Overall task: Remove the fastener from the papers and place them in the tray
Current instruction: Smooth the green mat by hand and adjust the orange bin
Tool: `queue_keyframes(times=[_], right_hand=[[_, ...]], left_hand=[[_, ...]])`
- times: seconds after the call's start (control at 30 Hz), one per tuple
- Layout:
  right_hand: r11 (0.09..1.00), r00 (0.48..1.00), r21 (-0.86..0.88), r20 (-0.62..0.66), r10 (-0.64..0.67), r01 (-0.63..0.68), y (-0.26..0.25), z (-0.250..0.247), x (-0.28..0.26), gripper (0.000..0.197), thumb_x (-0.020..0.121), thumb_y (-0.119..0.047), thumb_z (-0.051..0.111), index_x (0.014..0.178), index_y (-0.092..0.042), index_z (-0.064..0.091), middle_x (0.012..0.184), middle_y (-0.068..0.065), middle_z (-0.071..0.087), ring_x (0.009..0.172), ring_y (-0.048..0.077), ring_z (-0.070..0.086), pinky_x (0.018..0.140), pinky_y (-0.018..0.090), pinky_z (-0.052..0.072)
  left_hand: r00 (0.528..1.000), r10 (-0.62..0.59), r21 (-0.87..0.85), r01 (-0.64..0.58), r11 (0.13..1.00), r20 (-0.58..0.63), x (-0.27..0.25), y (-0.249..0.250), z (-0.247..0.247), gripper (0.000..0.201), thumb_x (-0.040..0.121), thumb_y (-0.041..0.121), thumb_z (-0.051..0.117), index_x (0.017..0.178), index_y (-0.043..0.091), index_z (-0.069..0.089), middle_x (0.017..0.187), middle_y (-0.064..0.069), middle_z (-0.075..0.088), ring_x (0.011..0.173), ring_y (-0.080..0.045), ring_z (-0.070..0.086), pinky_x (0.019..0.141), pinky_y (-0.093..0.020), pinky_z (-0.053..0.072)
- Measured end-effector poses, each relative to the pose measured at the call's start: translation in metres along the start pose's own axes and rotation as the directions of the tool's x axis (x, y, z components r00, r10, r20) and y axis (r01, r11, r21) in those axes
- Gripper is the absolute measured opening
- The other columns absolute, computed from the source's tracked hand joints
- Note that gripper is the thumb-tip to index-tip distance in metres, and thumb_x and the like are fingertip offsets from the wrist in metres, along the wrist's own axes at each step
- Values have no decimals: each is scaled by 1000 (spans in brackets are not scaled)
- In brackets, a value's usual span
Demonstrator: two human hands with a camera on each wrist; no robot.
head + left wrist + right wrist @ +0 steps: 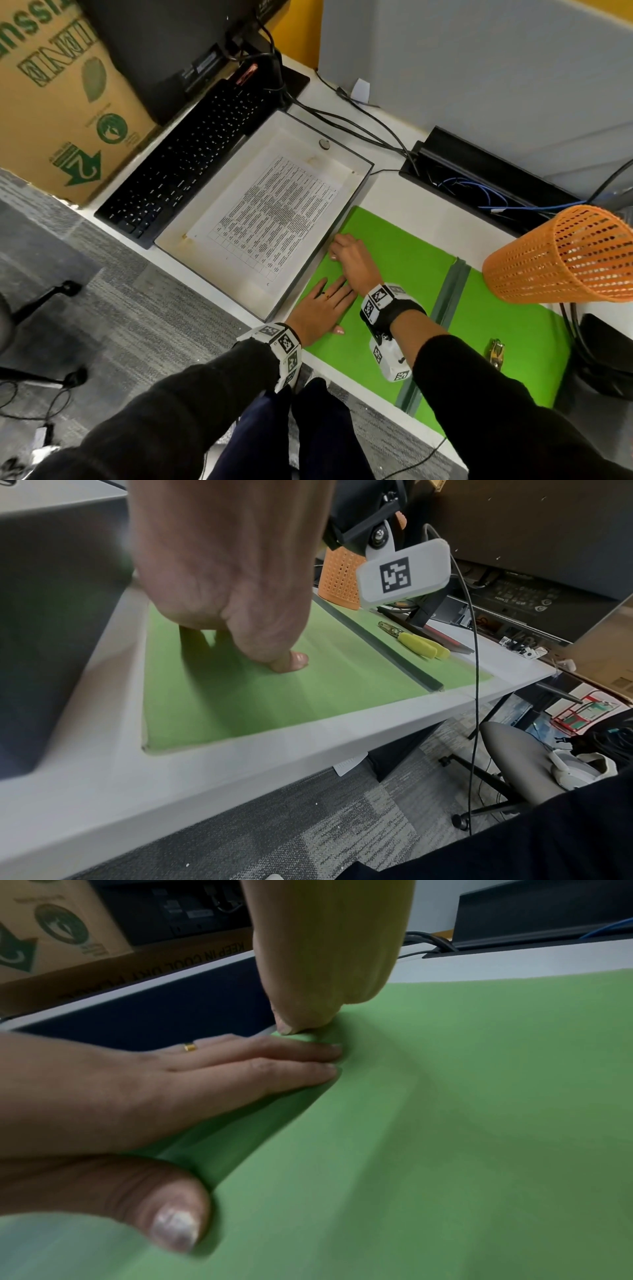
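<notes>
Desk is cramped: papers already sit in the tray. Left hand lies flat on the green folder; right hand curls, pinching its edge. I'd keep the flat hand steady and lift slowly.

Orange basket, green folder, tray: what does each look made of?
Orange basket: likely moulded plastic, matte, with a regular perforated mesh wall. Green folder: seems thin card or stiff paper, matte, flat under both hands, with a grey spine strip. Tray: dark outer wall, off-white stained inside; material unclear.
</notes>
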State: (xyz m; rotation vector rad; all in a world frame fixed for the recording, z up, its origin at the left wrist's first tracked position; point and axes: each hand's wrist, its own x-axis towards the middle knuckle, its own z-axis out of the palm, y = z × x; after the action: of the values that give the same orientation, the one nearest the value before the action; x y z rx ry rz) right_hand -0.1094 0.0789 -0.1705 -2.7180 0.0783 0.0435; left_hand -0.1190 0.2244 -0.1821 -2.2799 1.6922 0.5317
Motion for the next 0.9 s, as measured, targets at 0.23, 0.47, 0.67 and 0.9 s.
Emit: queue_keyframes(times=[0.23, 0.47, 0.67, 0.9], right_hand=[[995, 994, -15, 46, 98, -98, 2, 6, -2, 20, 80, 13, 46, 89, -1, 57, 107, 19, 55, 101, 31, 49, 81, 39, 36], [978, 988, 142, 6, 154, -153, 10, 7, -6, 37, 58, 29, 44, 75, -2, 55, 82, 18, 55, 77, 31, 52, 66, 29, 29], [973, 995, 214, -17, 96, -90, 7, -3, -5, 5, 84, 3, 57, 87, 2, 62, 92, 18, 59, 84, 28, 55, 73, 38, 47], [984, 998, 166, 13, 65, -67, 3, -8, -3, 5, 82, 0, 62, 85, 2, 65, 87, 16, 62, 80, 28, 58, 69, 38, 49]], left_hand=[[1000, 23, -62, -24, 998, -15, 4, 2, 1, 83, 92, 51, 39, 149, 8, -4, 159, -10, 0, 147, -28, -4, 118, -44, -1], [1000, 24, -44, -24, 999, -12, 2, -2, -1, 96, 63, 71, 65, 137, 13, 47, 142, -3, 49, 133, -21, 44, 105, -40, 40], [1000, 2, -23, -2, 1000, 14, 3, 2, -2, 89, 87, 57, 45, 150, 9, 2, 159, -7, 6, 146, -27, 4, 117, -45, 7], [1000, -3, -29, 2, 1000, -15, 5, 0, -2, 92, 84, 60, 49, 150, 10, 11, 158, -7, 13, 146, -27, 11, 117, -44, 13]])
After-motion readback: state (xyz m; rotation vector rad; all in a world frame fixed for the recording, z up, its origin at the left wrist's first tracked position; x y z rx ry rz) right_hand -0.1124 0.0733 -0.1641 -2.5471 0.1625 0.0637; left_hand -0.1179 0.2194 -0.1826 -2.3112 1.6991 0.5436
